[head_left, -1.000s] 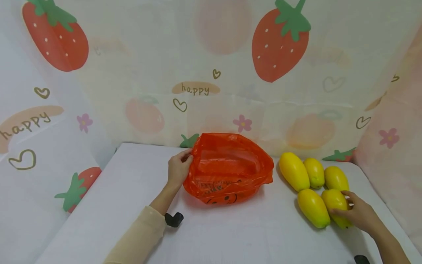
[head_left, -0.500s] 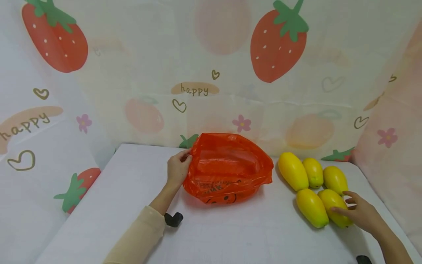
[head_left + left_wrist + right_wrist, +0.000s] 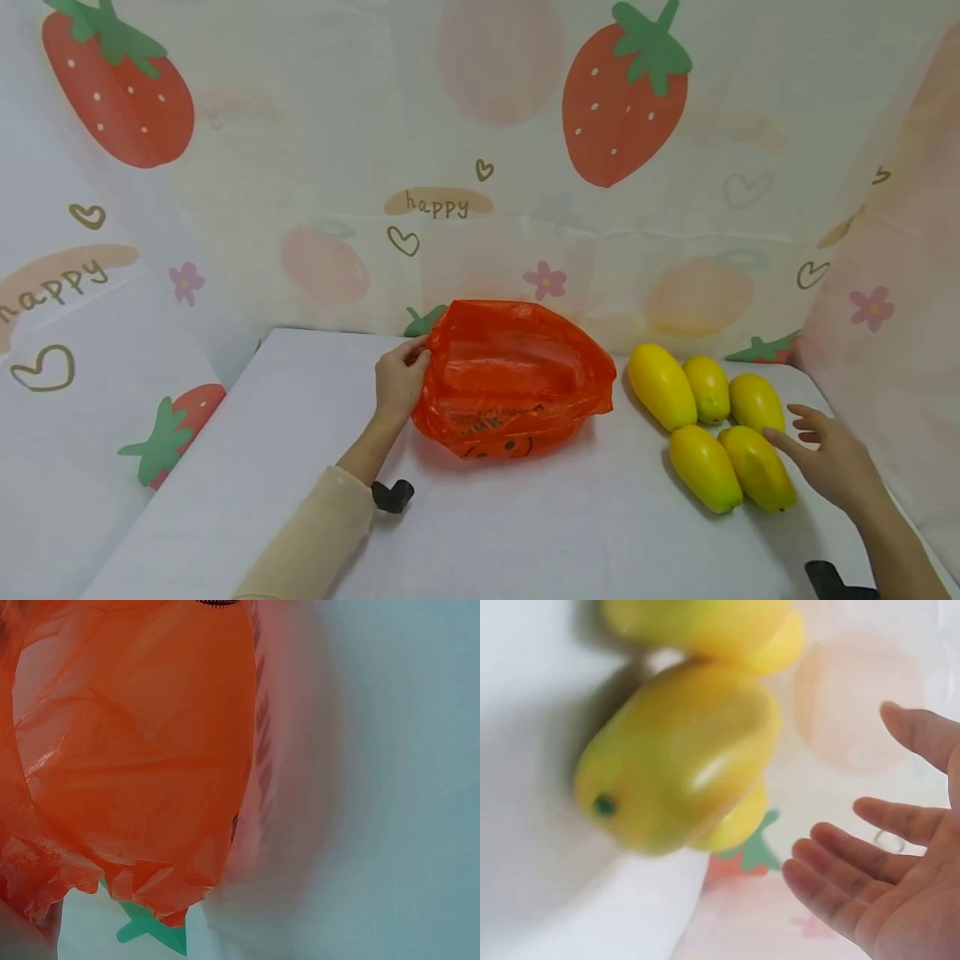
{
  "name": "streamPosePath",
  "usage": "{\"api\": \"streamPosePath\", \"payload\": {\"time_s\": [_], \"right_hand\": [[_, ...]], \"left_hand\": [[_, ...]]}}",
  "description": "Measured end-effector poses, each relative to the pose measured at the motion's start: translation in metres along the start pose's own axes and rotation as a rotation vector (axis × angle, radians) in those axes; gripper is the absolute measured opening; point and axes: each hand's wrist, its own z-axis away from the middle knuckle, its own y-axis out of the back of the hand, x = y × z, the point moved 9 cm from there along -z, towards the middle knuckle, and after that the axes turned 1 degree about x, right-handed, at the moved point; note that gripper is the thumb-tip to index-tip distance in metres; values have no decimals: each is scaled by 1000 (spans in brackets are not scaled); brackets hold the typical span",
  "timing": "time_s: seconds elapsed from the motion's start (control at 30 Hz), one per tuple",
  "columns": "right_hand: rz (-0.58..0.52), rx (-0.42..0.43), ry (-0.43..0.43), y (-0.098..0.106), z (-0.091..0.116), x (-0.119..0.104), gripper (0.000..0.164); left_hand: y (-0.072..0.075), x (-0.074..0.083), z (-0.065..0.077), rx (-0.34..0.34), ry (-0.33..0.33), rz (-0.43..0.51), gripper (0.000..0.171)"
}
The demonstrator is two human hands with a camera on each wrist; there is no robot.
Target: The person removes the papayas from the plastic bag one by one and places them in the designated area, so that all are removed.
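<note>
A red plastic bag (image 3: 517,375) lies mouth-open on the white table, with a printed face on its front. My left hand (image 3: 401,379) pinches the left edge of its rim between thumb and fingers. In the left wrist view the bag (image 3: 142,750) spreads wide, while the hand is mostly out of frame. Several yellow, papaya-like fruits with greenish ends sit in two rows to the right of the bag. My right hand (image 3: 832,458) hovers beside the front right fruit (image 3: 757,468). The right wrist view has its fingers (image 3: 847,855) spread and holding nothing, apart from that fruit (image 3: 682,757).
The white table (image 3: 525,533) is backed by a cloth (image 3: 360,100) printed with strawberries, hearts and flowers. Black pieces show at the left wrist (image 3: 393,497) and the right wrist (image 3: 832,581). Cloth sides rise left and right of the table.
My right hand has let go of the front right fruit and drawn back up and to the right. My left hand keeps its pinch on the bag. The head view has shifted slightly.
</note>
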Motion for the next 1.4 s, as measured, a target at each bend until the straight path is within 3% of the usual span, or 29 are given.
{"api": "streamPosePath", "payload": {"time_s": [0.2,0.5,1.0,1.4], "right_hand": [[-52,160,62,7,2,-35,67],[-123,280,143,5,10,-85,61],[-109,247,221,-30,10,-123,65],[-84,160,182,-49,5,-138,72]], "left_hand": [[1,-3,-2,11,9,-11,29],[1,-1,-3,-3,7,-17,29],[-3,-8,-5,-97,26,-59,33],[-2,-1,4,-181,61,-120,43]]}}
